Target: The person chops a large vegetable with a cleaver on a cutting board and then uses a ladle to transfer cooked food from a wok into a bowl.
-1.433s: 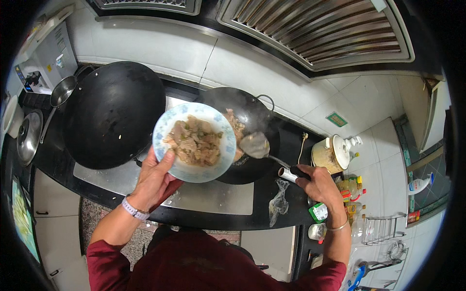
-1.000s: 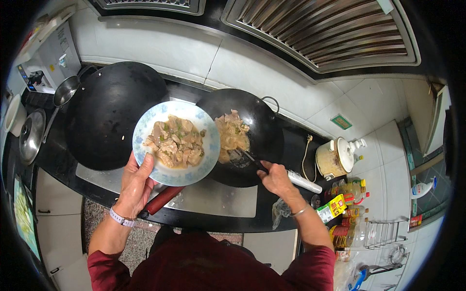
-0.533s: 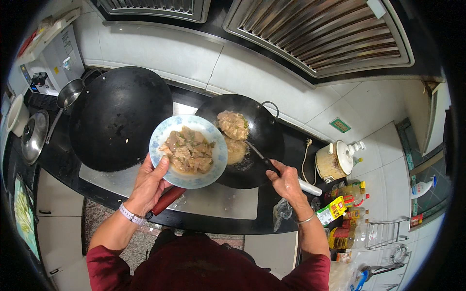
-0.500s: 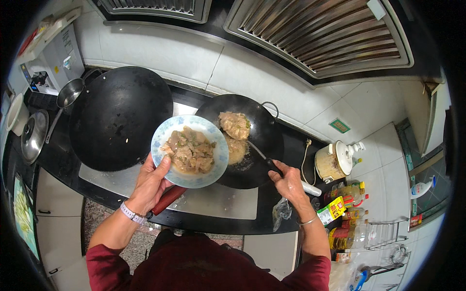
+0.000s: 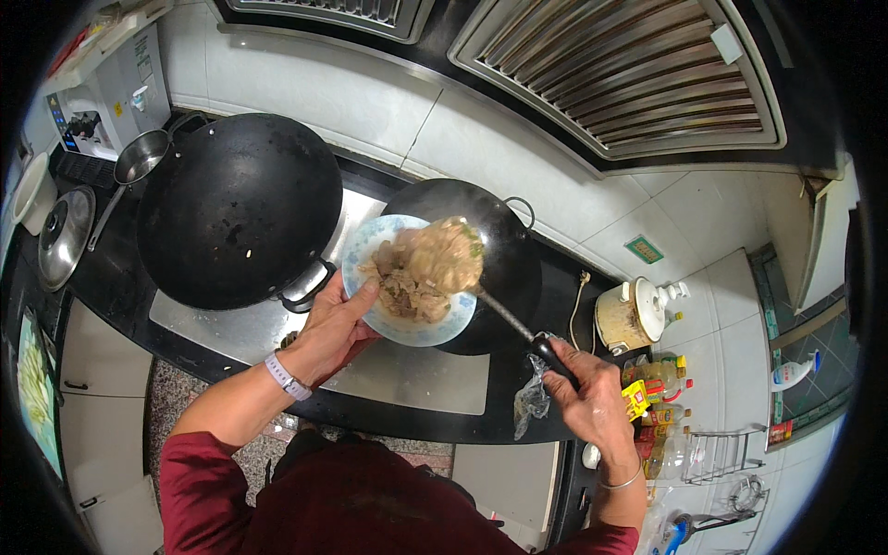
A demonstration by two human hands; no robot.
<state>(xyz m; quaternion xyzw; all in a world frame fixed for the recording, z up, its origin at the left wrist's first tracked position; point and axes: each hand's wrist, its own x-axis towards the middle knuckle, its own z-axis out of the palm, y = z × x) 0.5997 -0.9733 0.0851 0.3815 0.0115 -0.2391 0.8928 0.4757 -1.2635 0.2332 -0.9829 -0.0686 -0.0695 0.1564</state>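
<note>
My left hand (image 5: 328,335) grips the near left rim of a white plate with a pale blue border (image 5: 375,326), thumb on top. Sliced meat with green bits (image 5: 407,294) lies in it. In my right hand (image 5: 589,400) is the black handle of a metal ladle (image 5: 507,317), fingers wrapped round it. The ladle's head, heaped with saucy meat (image 5: 448,256), is above the right part of the plate and hides some of it. Behind and below the plate stands a dark wok (image 5: 513,268) with steam over it; the plate and ladle hide much of its inside.
A larger black wok (image 5: 236,213) sits to the left. Beyond it are a small saucepan (image 5: 141,159) and a metal lid (image 5: 67,238). A cream pot (image 5: 618,316), oil bottles (image 5: 668,372) and a crumpled plastic bag (image 5: 531,400) are at right. A range hood (image 5: 620,74) hangs above.
The ladle has come up out of the right wok with meat, over the plate. My left hand has shifted the plate to the right. My right hand has moved right and nearer me.
</note>
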